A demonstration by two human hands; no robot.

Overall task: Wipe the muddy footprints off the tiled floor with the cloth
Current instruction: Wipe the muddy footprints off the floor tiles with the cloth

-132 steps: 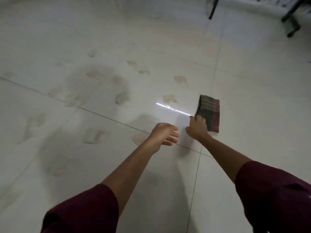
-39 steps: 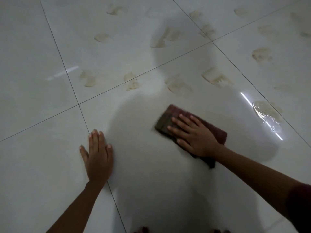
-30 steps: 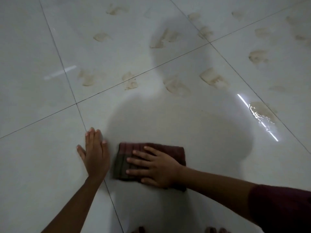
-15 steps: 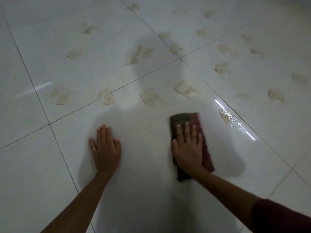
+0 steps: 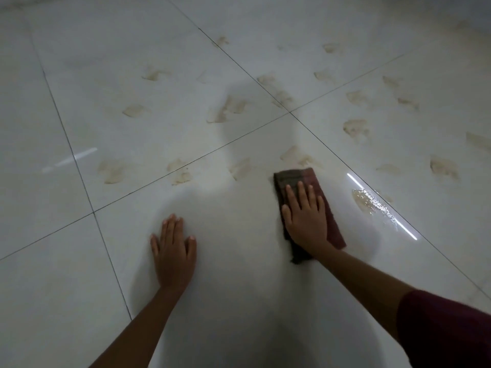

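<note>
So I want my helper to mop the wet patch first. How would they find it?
Start at the right hand pressing the dark folded cloth on the white tiled floor. Just to its right lies the wet muddy puddle, the only glistening mark, touching a bright streak of reflected light.

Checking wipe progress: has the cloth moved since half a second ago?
Yes. The cloth under the right hand has slid forward, away from the person; its far edge now nearly reaches the muddy footprint ahead.

The right hand (image 5: 305,217) lies flat on the cloth (image 5: 295,179), the left hand (image 5: 174,252) at its nine o'clock, footprints (image 5: 297,156) at twelve.
</note>
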